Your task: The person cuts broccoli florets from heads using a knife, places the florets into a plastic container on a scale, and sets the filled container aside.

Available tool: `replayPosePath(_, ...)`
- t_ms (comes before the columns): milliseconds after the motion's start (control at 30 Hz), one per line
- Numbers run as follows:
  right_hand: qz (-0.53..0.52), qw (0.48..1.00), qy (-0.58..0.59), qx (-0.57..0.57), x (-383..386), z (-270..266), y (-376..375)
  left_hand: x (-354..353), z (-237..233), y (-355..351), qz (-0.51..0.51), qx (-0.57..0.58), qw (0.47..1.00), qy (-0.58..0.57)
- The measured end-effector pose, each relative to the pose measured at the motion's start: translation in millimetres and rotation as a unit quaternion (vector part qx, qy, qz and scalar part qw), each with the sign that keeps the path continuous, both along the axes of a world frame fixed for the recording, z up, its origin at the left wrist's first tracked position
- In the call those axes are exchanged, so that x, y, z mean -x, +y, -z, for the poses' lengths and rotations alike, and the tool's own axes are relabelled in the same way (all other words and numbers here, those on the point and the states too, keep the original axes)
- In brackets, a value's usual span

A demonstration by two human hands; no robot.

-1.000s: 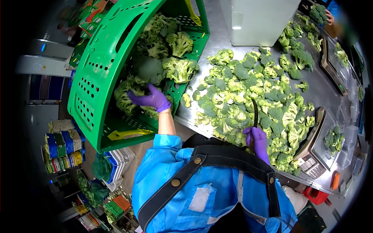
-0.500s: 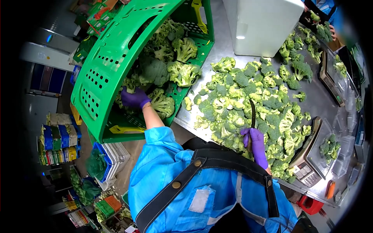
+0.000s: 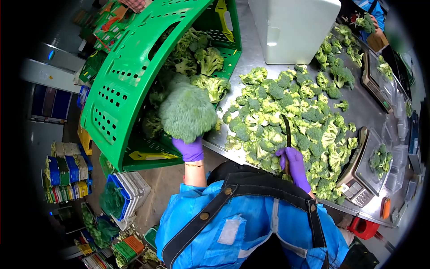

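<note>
My left hand [image 3: 190,150], in a purple glove, is closed on a large head of broccoli [image 3: 187,112] at the mouth of the green crate [image 3: 114,96]. The crate lies tipped on its side, and more broccoli heads [image 3: 209,60] rest inside it. In my right hand [image 3: 293,163], also gloved, is a knife [image 3: 287,130] with a dark, narrow blade pointing away from me. Its handle is mostly covered by my fingers. The blade is over a wide pile of cut broccoli florets [image 3: 268,119] on the metal table [image 3: 358,112].
A pale box [image 3: 298,31] stands at the table's far side. To the right are a scale [image 3: 358,186] with florets in a clear tray, a second scale [image 3: 375,80] and an orange-handled tool [image 3: 385,208]. Another person's hand [image 3: 377,29] is at the upper right. Stacked crates [image 3: 127,193] stand at left.
My left hand has come out from deep in the crate, toward me and right, bringing a broccoli head with it. My right hand stays with the knife over the florets.
</note>
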State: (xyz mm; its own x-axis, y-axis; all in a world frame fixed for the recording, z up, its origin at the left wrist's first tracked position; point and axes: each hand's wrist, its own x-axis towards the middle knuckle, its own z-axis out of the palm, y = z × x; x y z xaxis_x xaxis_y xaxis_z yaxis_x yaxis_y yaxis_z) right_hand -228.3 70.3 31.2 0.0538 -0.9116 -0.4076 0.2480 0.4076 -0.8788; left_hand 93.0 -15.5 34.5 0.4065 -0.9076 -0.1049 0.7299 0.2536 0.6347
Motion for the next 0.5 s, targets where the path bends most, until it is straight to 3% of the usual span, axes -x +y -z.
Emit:
replayPosePath(67, -0.021, 0.999, 0.011, 0.025, -0.9, -1.3, -0.5, 5.5, 29.1, 5.7, 0.137, 0.008, 0.990, 0.004)
replayPosePath(233, -0.033, 0.997, 0.006, 0.064, -5.2, -19.8, -5.0, 64.3, 47.9, 0.8, 0.319, 0.004, 0.945, 0.074)
replayPosePath(400, -0.061, 0.993, 0.012, 0.104, -7.2, -54.8, -12.3, 100.8, 53.1, -2.8, 0.420, 0.005, 0.899, 0.123)
replayPosePath(500, -0.024, 0.985, 0.020, 0.172, -16.3, -43.8, -12.4, 106.5, 54.2, -1.8, 0.453, 0.003, 0.881, 0.134)
